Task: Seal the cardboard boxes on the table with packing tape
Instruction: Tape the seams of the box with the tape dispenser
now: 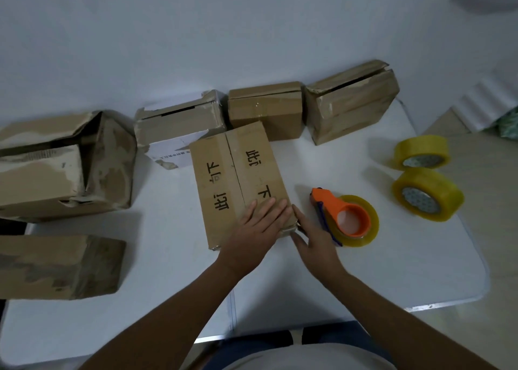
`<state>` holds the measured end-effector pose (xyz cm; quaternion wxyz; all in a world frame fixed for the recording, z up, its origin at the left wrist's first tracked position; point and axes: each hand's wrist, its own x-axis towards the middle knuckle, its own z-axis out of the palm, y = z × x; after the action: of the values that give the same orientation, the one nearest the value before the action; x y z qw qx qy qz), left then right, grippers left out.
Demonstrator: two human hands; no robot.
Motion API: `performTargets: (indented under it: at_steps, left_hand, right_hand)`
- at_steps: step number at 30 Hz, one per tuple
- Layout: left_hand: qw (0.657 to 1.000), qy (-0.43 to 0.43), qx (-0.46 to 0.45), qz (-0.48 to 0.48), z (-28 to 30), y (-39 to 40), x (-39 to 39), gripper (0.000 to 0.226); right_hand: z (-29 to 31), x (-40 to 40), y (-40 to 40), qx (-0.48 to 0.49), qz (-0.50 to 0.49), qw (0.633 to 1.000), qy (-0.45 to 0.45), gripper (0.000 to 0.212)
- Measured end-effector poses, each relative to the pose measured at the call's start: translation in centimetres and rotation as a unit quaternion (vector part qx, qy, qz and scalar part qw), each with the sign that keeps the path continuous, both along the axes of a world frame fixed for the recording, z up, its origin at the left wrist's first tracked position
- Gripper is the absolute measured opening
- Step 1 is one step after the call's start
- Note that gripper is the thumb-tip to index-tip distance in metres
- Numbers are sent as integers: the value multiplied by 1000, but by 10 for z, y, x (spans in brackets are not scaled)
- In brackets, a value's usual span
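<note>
While the left hand (259, 224) lies flat on the printed box (239, 184) — fingers straight and spread, pressing the near right corner of its top — the right hand (314, 240) stands edge-on against the box's near right side, fingers straight, gripping nothing. That box sits mid-table (392, 271), flaps folded shut, centre seam (235, 170) running away from the person and apparently untaped.

Step in hand, as I read it: squaring and steadying the box before taping.

- Keep the left palm down so the flaps stay flush; shift it left of the seam to free the tape path.
- Tape dispenser (346, 219) lies just right of the right hand — take it with that hand.
- Start the tape on the near side wall, pull along the seam, run over the far edge.
- Watch for flaps springing apart once the pressure moves.

Two spare tape rolls (426, 179) sit further right. Other boxes (266, 109) line the back and left, several gaping.
</note>
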<state>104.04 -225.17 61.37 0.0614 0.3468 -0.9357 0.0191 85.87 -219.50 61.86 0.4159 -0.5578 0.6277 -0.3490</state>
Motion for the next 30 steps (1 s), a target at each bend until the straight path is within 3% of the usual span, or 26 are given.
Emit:
performTargets:
  at_steps: [5,10,14,17,19,21,23,25,27,28,30]
  left_hand:
    - [1000,11,-3,-3,0,0,-2,71]
    - [1000,1,6,-5,0,-1,-1,68]
    - [997,-2,72,4,7,-3,-3,51]
    - [978,110,176,35,34,-6,-2,58]
    - [932,243,234,133,61,-3,10,50]
    - [831,393,255,299,76,8,34,37]
    - [663,517,284,460,67,22,62,26]
    - [482,569,360,560,47,35,83,20]
    - [302,613,450,575,28,49,92,23]
    - [230,630,482,564,20,55,93,28]
    - [145,653,523,529,15,62,94,36]
  right_hand:
    - [2,-28,-21,-18,86,985,147,61]
    - [15,-38,-40,-5,164,971,171,59]
    - [16,-36,-43,38,183,954,233,69]
    - [27,-30,-34,-8,164,957,239,81]
    - [39,-18,-25,-71,163,947,269,74]
    - [48,3,-16,-88,187,935,289,64]
    - [52,30,-13,-89,232,922,298,61]
    - [51,56,-18,-89,271,908,306,62]
    - [48,75,-29,-116,296,881,351,62]
    - [44,82,-34,-135,302,865,377,63]
    - [37,88,-42,-137,309,839,427,65]
